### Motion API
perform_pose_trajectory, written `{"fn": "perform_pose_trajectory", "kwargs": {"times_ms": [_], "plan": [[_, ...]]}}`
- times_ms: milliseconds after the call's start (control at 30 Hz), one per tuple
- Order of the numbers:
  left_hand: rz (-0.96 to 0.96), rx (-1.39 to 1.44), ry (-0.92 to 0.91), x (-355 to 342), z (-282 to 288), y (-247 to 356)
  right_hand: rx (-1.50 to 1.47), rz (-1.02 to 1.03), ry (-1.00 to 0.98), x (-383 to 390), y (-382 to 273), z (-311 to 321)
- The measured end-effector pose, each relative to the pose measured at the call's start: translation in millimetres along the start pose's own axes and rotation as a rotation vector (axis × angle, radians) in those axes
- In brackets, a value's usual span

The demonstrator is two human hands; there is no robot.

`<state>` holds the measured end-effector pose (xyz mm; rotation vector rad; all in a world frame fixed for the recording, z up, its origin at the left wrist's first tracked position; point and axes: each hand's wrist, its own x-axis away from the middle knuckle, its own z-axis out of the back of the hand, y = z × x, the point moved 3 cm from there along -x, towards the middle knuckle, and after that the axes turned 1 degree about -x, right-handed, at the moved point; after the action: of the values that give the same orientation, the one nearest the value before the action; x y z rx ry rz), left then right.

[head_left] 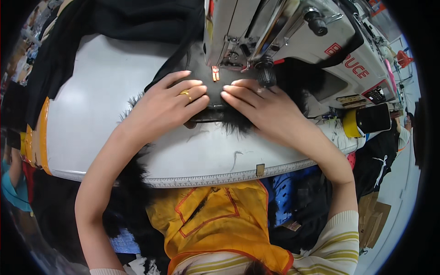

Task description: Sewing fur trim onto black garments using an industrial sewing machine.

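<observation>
Black cloth (214,97) lies beneath the flattened left hand (167,104) and flattened right hand (271,109), by a red-lettered sewing machine (339,39).

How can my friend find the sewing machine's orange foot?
Start at the white sewing machine, top right. Go down its left end to the dark cloth, near the gap between left hand and right hand. The small orange foot stands out from the grey metal above it.
</observation>
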<state>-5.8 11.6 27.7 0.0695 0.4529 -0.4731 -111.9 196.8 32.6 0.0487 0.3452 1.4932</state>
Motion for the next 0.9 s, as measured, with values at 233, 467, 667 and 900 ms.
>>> {"fn": "perform_pose_trajectory", "kwargs": {"times_ms": [233, 467, 667, 900], "plan": [[0.06, 0.122, 0.002, 19, 7, -9, -0.059, -0.083, 0.171, -7, 7, -14], [0.052, 0.031, 0.074, 5, 9, -4, -0.145, -0.135, 0.124, -5, 28, -21], [-0.004, 0.033, 0.078, -25, -18, -29, -0.001, -0.171, 0.362, 4, 55, -12], [0.01, 0.005, 0.137, -17, -23, -34, -0.049, -0.209, 0.309, 5, 54, -19]]}}
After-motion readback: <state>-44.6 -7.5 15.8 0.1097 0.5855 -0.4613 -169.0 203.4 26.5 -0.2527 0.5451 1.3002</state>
